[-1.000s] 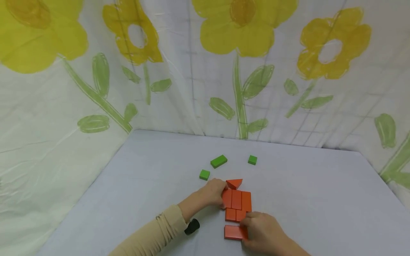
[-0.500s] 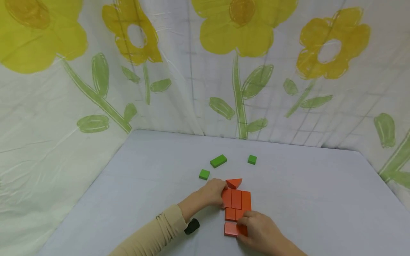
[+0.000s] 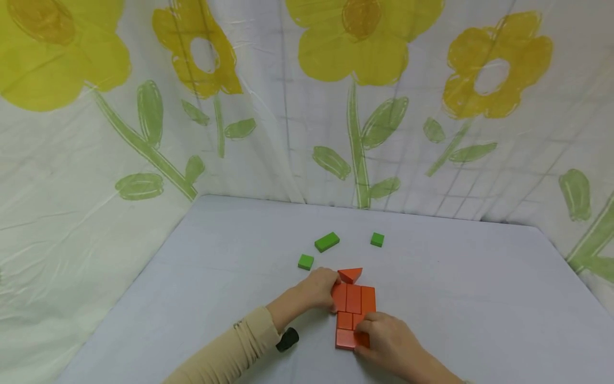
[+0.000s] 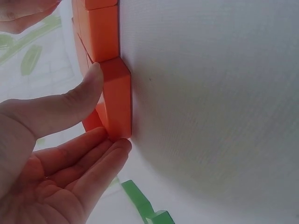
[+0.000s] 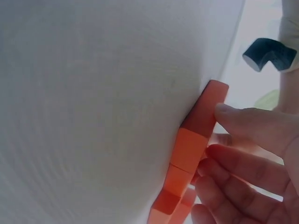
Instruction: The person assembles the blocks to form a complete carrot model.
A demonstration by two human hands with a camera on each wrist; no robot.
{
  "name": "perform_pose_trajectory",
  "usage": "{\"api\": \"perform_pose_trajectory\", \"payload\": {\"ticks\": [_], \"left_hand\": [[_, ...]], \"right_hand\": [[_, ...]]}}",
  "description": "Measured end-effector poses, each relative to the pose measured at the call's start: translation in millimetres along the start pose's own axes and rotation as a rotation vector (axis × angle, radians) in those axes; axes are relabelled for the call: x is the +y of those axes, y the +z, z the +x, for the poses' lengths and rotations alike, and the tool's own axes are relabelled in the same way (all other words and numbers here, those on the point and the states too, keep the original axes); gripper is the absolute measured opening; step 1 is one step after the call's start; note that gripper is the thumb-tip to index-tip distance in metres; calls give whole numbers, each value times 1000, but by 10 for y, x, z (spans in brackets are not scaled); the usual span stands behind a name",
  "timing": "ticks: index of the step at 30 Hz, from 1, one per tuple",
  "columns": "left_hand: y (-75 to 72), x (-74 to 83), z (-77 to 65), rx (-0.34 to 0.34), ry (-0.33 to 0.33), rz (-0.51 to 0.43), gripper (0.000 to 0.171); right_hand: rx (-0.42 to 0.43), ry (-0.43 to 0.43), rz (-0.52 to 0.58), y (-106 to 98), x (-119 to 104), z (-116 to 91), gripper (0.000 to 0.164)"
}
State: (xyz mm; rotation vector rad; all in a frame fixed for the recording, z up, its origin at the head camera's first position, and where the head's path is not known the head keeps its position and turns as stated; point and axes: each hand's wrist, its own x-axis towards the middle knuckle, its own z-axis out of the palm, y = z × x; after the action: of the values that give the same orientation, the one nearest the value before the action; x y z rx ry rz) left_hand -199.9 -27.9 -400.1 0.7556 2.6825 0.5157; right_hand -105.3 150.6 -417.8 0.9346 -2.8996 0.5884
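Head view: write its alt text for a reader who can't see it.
A person's left grip and right grip hold red blocks clustered on a pale table. Three green blocks lie beyond, in front of a sheet showing large yellow flowers.

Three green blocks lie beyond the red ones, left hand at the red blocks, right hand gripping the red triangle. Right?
Not the triangle: the head view shows the right hand gripping the near-end red brick. The red triangle lies at the far end of the red group, away from that hand. The rest is right.
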Motion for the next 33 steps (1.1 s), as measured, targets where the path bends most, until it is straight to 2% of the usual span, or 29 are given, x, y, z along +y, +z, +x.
{"api": "perform_pose_trajectory", "payload": {"ticks": [4,8,11,16,18,21,26,30,33], "left_hand": [[-4,-46,-4,8,2,-75,47],[4,-133,8,21,19,-154,46],[24,-207,16,33,53,-185,45],[72,-291,8,61,136,-216,47],[77,-302,-1,73,160,-222,48],[84,-302,-15,79,166,-222,49],[105,-285,-37,70,158,-200,49],[106,-284,-55,72,170,-176,49],[92,-291,-74,70,175,-185,49]], "right_hand": [[-30,47,23,-107,13,87,21],[31,112,53,-258,137,267,20],[61,99,62,-314,298,417,25],[-32,45,52,-294,488,637,37],[-59,26,33,-266,525,716,36],[-55,3,-17,-219,566,807,28],[-20,32,-63,-182,616,836,16],[20,109,-39,-249,636,771,18],[64,126,-2,-352,619,695,21]]}}
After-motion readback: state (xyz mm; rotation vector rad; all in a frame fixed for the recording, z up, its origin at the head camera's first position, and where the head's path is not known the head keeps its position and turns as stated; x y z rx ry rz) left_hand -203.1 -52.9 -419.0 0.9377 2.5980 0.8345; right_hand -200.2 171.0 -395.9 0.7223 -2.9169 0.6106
